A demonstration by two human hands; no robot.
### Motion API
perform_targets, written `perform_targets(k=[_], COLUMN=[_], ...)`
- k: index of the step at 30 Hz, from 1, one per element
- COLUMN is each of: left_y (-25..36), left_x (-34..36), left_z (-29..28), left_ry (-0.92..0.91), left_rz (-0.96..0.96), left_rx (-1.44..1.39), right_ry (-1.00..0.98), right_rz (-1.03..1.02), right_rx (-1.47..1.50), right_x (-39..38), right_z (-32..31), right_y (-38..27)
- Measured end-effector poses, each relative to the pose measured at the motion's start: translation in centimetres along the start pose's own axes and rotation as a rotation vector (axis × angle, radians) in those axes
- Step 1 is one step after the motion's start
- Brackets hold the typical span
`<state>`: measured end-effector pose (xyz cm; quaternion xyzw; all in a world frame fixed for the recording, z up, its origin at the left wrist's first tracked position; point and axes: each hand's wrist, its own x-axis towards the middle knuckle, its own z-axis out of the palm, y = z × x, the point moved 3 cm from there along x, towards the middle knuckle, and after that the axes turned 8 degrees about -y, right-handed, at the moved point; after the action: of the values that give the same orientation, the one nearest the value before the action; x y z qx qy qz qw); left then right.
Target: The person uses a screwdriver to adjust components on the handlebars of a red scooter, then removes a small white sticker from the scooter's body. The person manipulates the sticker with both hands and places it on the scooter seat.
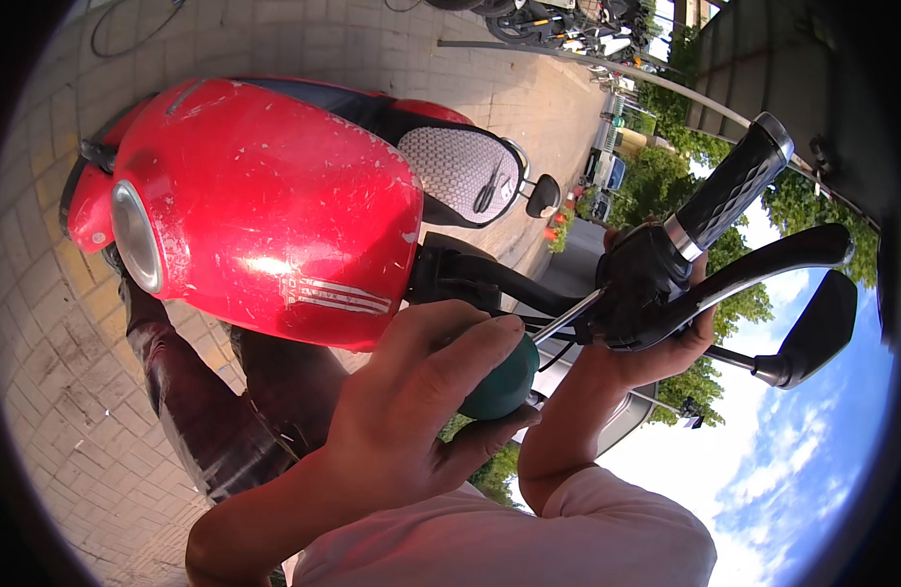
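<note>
My left hand (pixel 411 391) is closed round the rounded green handle of a screwdriver (pixel 566 318). The metal shaft reaches right to the black control housing (pixel 638 279) on the handlebar; the tip is hidden against it. Behind that housing, my right hand (pixel 680 342) wraps round and supports the handlebar, with several fingers out of sight. A black textured grip (pixel 732 186) with a silver collar rises above it, and a black brake lever (pixel 763 279) curves beside. All this belongs to a red scooter (pixel 274 215) with scratched paint and a round silver-rimmed lamp (pixel 137 237).
A patterned seat (pixel 445 161) carries a small dark tool I cannot make out. One mirror (pixel 820 333) sticks out beyond the lever; another (pixel 543 197) shows past the seat. My legs (pixel 201 401) stand on brick paving (pixel 49 391). Parked motorbikes (pixel 568 24) are farther off.
</note>
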<state>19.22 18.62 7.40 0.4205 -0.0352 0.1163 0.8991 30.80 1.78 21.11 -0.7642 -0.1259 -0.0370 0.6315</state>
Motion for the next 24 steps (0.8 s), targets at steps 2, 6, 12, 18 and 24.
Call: perform_targets(k=[2,6,12,18,24], left_y=[0.0,0.1,0.0,0.3,0.5], left_x=[0.1,0.1,0.6,0.5,0.8], left_z=[0.4,1.2,1.8,1.7,1.7], left_ry=[-0.014,-0.019,-0.014,-0.03,-0.032], left_rz=[-0.022,0.001,0.044,0.05,0.054], left_rx=[0.045,0.081,0.121,0.145,0.16], right_ry=[0.065,0.099,0.126,0.177,0.162], right_rz=[-0.01,-0.011,0.006,0.007,0.027], right_rx=[0.016,0.029,-0.045,-0.1,-0.097], right_x=[0.0,0.0,0.0,-0.2,-0.2], right_z=[0.3,0.0,0.2,0.8,0.8], right_y=[-0.1,-0.1,0.1,0.1,0.2])
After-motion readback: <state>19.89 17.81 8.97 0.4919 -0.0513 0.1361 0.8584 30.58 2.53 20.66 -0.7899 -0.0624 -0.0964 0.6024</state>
